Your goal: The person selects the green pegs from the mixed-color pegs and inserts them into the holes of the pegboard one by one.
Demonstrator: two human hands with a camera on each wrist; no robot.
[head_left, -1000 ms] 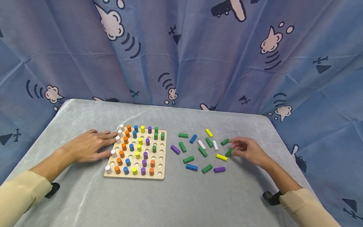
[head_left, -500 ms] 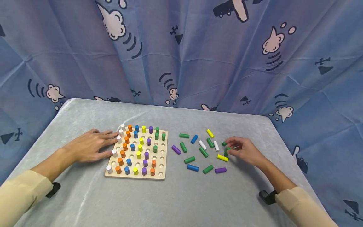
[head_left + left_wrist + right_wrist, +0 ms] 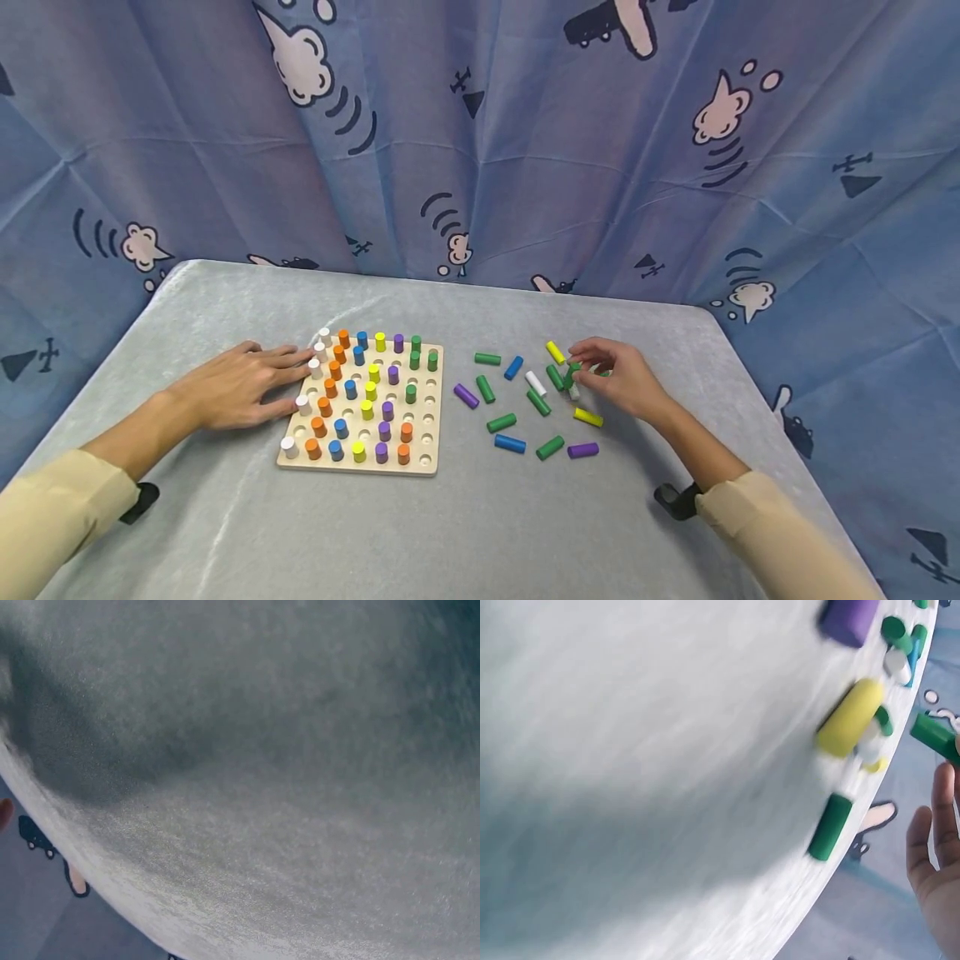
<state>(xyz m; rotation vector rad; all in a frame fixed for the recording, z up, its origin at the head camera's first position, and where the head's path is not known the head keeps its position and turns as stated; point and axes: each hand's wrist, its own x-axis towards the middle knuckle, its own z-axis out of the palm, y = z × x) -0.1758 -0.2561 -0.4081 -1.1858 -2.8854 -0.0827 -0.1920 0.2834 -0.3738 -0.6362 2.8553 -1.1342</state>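
Note:
In the head view a wooden pegboard point(image 3: 431, 417) stands on the left, with white, orange, blue, yellow, purple and green pegs upright in its holes. My left hand point(image 3: 238, 387) lies with extended fingers along its left edge, fingertips by the white pegs. My right hand point(image 3: 624, 379) pinches a green peg point(image 3: 933, 736) between thumb and fingers, raised over the loose pegs. Under the held peg, a white peg point(image 3: 574, 392) is partly covered. The left wrist view shows mostly tabletop and a bit of one fingertip point(image 3: 5, 813).
Loose pegs lie scattered right of the board, among them a purple peg point(image 3: 582, 450), a blue peg point(image 3: 510, 444) and a yellow peg point(image 3: 588, 417). A grey cloth covers the table point(image 3: 480, 533). Behind it hangs a blue patterned curtain point(image 3: 525, 167).
My right hand has picked up the green peg from the right side of the scatter and moved left with it. My left hand has stayed at the board's edge.

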